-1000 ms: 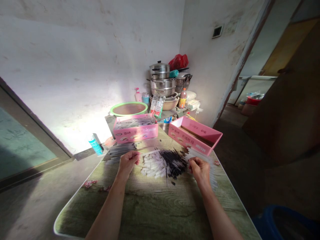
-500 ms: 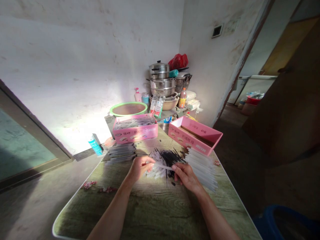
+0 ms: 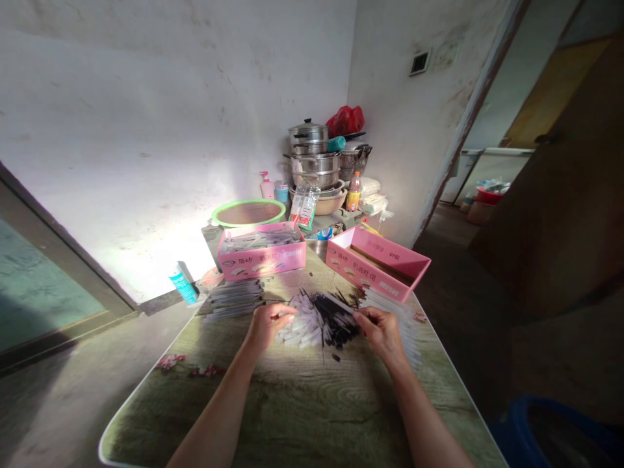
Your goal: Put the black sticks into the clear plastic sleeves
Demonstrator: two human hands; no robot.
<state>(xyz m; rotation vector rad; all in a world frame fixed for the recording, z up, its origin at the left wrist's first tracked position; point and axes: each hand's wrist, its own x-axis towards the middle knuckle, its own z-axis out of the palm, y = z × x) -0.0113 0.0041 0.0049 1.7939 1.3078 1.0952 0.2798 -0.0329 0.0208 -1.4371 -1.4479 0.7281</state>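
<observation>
White tube (image 3: 341, 304) slants between the hands (image 3: 267, 325) (image 3: 383, 330), inside the edges of the table (image 3: 287, 409).

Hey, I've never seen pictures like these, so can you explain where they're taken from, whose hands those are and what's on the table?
There's no machine here: these are a person's bare hands, seen by one camera worn on that person's head, looking forward and down. On the table lie a pile of white pieces and, right beside it, a pile of black pieces. Pale tubes are laid out to either side, and behind stand a left pink box full of similar tubes and a right pink box. The right hand holds a pale tube over the black pile. Whether the left hand holds anything, I can't tell.
</observation>
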